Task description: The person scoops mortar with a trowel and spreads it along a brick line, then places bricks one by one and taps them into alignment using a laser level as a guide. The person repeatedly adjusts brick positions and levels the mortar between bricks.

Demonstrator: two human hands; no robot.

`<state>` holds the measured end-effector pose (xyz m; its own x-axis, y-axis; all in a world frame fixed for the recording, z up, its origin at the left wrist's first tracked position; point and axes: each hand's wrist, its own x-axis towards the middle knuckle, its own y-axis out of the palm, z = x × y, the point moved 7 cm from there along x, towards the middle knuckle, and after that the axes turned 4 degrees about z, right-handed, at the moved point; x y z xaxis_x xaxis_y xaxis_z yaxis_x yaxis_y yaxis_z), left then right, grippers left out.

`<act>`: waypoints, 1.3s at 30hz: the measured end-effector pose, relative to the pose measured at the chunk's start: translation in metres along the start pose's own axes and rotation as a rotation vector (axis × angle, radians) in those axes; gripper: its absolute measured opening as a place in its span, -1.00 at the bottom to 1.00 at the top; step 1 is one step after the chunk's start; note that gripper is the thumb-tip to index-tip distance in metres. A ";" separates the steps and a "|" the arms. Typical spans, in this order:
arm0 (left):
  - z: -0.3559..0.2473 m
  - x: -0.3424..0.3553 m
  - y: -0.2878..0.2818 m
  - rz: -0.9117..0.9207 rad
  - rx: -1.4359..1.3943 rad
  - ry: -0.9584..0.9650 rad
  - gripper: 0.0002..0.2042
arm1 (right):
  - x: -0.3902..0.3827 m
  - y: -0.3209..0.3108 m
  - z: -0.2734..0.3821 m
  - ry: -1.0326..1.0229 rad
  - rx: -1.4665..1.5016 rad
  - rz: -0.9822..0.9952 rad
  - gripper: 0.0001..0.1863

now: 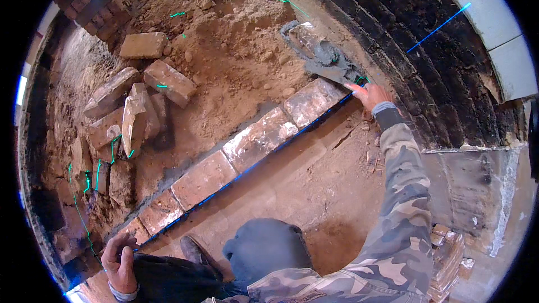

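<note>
A row of pale reddish bricks point(202, 179) runs diagonally, with grey mortar along its far side and a bright blue line along its near edge. My right hand point(368, 98) is at the row's upper right end, beside a grey heap of mortar point(331, 59); its fingers are partly bent, one reaching onto the grey material, and whatever they grip is hidden. Near the lower left end of the row, my left hand point(119, 266) hovers with loosely curled, separated fingers and nothing visible in them.
Loose bricks point(137, 118) lie piled on dirt point(219, 50) at left, below a brick stack point(90, 5). A curved blackened brick wall point(426, 62) borders the right. A strip of bare floor point(325, 185) runs below the row; more bricks point(449, 258) sit at bottom right.
</note>
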<state>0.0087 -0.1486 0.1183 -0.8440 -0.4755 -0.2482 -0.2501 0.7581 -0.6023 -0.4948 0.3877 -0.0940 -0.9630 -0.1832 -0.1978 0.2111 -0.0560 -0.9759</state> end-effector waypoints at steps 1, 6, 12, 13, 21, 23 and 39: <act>0.000 0.001 0.001 0.001 -0.009 -0.003 -0.77 | 0.006 0.002 0.004 -0.007 0.016 -0.004 -0.48; 0.000 0.004 0.001 -0.017 -0.029 -0.013 -0.75 | 0.032 0.012 0.009 -0.026 0.123 -0.128 -0.39; -0.003 0.002 -0.005 -0.031 -0.021 -0.011 -0.74 | 0.079 0.051 -0.014 0.019 0.321 -0.189 -0.31; -0.008 0.003 -0.002 -0.035 -0.028 -0.010 -0.74 | 0.087 0.054 -0.020 0.050 0.360 -0.172 -0.31; -0.049 -0.020 -0.033 -0.146 0.068 -0.037 -0.72 | 0.054 0.058 0.005 0.166 0.494 -0.195 -0.29; -0.052 -0.015 -0.027 -0.061 0.076 -0.039 -0.72 | 0.045 0.062 0.008 0.204 0.462 -0.220 -0.29; -0.034 0.058 0.017 0.420 0.029 0.118 -0.64 | -0.022 -0.005 0.045 -0.130 1.026 -0.600 -0.56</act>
<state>-0.0611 -0.1478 0.1197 -0.9183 -0.0736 -0.3889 0.1380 0.8613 -0.4890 -0.4674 0.3476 -0.0804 -0.9420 0.0454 0.3325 -0.1740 -0.9133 -0.3684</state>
